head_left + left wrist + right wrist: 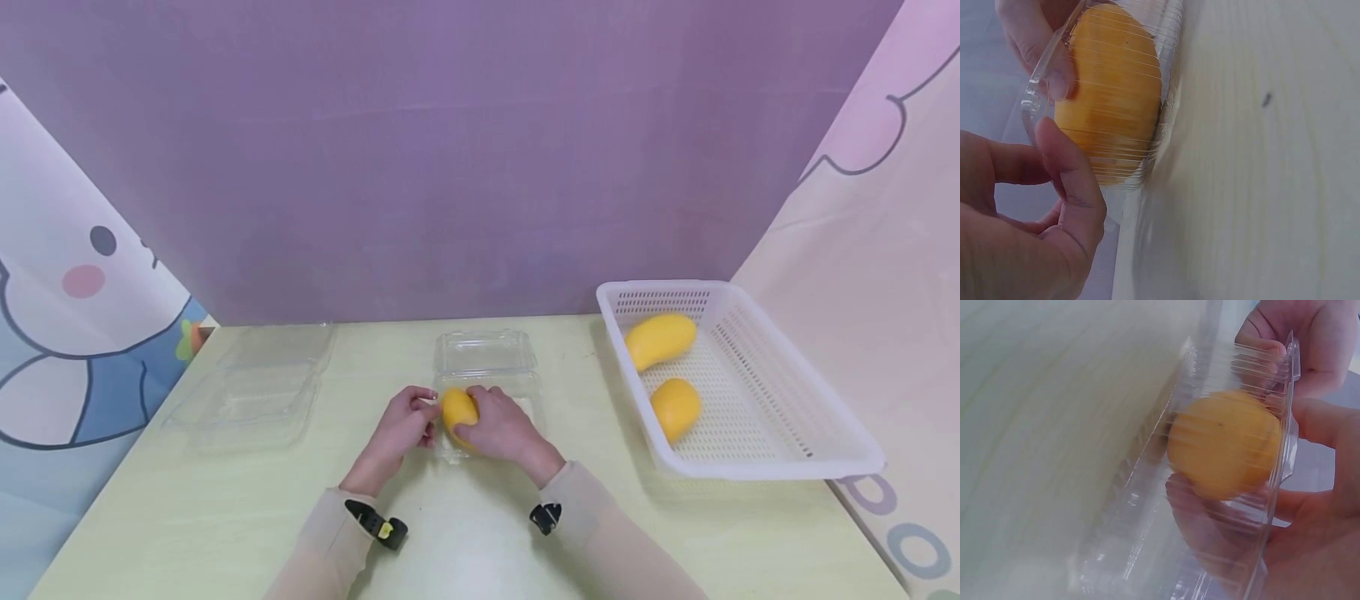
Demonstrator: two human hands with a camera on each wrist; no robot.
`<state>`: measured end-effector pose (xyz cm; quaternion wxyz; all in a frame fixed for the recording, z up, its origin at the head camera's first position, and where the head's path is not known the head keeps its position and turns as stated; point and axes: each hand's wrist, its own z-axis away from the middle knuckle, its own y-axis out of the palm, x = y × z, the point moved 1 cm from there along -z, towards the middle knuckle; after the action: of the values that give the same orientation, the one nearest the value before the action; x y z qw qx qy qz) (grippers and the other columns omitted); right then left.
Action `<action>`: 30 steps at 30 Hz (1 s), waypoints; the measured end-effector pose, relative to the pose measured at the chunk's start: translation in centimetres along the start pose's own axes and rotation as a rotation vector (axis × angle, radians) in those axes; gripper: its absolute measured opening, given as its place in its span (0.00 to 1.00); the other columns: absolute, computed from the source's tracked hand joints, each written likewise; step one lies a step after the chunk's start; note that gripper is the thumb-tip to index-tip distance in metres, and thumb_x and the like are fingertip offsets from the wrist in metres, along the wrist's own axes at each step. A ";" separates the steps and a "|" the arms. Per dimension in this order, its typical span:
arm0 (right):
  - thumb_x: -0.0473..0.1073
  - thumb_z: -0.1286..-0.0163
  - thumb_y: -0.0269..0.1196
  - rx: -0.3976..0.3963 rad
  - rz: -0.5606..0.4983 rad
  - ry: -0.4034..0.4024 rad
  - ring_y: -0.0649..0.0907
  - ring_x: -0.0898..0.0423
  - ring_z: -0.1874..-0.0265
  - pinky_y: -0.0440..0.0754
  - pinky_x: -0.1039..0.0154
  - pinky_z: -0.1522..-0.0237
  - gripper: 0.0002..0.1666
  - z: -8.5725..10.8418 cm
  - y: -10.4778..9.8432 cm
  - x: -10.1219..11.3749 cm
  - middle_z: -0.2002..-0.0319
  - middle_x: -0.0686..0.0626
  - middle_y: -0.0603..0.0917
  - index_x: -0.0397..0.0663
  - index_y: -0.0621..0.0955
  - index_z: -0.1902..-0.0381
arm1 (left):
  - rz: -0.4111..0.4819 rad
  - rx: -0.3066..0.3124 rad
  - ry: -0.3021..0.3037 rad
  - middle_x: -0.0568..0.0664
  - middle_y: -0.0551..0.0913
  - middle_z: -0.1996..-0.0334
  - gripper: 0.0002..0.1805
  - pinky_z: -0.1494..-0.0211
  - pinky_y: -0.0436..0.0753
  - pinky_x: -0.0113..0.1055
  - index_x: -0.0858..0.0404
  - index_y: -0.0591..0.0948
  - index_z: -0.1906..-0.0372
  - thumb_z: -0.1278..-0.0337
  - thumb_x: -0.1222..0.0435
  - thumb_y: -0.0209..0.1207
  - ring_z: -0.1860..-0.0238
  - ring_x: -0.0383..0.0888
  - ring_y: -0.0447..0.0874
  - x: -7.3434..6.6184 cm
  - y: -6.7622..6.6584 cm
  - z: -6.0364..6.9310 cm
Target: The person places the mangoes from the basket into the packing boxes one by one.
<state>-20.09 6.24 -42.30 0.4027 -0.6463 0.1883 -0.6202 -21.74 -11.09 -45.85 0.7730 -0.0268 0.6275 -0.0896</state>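
Note:
A yellow mango (pixel 459 414) lies in the left part of an open clear plastic container (pixel 486 382). My right hand (pixel 504 427) grips the mango, fingers inside the container in the right wrist view. My left hand (pixel 401 429) pinches the container's rim at its left side, beside the mango. Through the ribbed clear wall the mango (pixel 1113 87) shows in the left wrist view, with the left hand (pixel 1041 212) at the rim. The same mango (pixel 1225 445) appears end-on in the right wrist view.
At the right, a white perforated basket (pixel 802 375) holds two mangoes, one behind (pixel 662 340) and one nearer (pixel 676 409). More open clear containers (pixel 258 392) lie on the table (pixel 187 517) at the left. A purple partition (pixel 465 167) stands along the back.

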 end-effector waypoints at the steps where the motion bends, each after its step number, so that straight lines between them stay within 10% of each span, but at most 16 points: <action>1: 0.49 0.33 0.68 0.000 0.002 -0.001 0.76 0.50 0.61 0.78 0.54 0.60 0.38 0.0 0.0 0.0 0.50 0.41 0.78 0.37 0.71 0.31 | 0.001 0.002 0.002 0.58 0.76 0.64 0.16 0.72 0.79 0.32 0.71 0.73 0.43 0.31 0.70 0.57 0.75 0.43 0.74 0.0 0.0 0.0; 13: 0.57 0.32 0.65 0.018 0.130 -0.034 0.75 0.49 0.61 0.75 0.56 0.66 0.40 0.5 -0.8 0.1 0.52 0.44 0.76 0.43 0.70 0.28 | 0.014 0.015 0.004 0.58 0.75 0.63 0.15 0.73 0.81 0.32 0.70 0.73 0.44 0.32 0.70 0.58 0.75 0.44 0.74 0.0 -0.1 0.0; 21: 0.64 0.30 0.61 -0.009 0.261 -0.051 0.77 0.41 0.45 0.80 0.45 0.49 0.44 1.4 -2.6 1.1 0.37 0.39 0.75 0.46 0.68 0.25 | -0.019 0.016 -0.004 0.59 0.77 0.61 0.17 0.70 0.80 0.34 0.69 0.73 0.42 0.31 0.68 0.58 0.74 0.45 0.75 -0.1 -0.2 0.0; 30: 0.68 0.29 0.58 -0.019 0.362 -0.095 0.65 0.37 0.28 0.63 0.40 0.29 0.47 2.5 -4.4 2.1 0.27 0.36 0.67 0.46 0.66 0.23 | -0.026 0.018 -0.006 0.59 0.77 0.61 0.17 0.70 0.80 0.34 0.68 0.73 0.42 0.30 0.68 0.58 0.75 0.45 0.75 0.0 -0.3 0.0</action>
<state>-18.48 8.07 -37.38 0.5100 -0.6342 0.2880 -0.5047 -21.76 -11.37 -45.81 0.7738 -0.0280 0.6241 -0.1051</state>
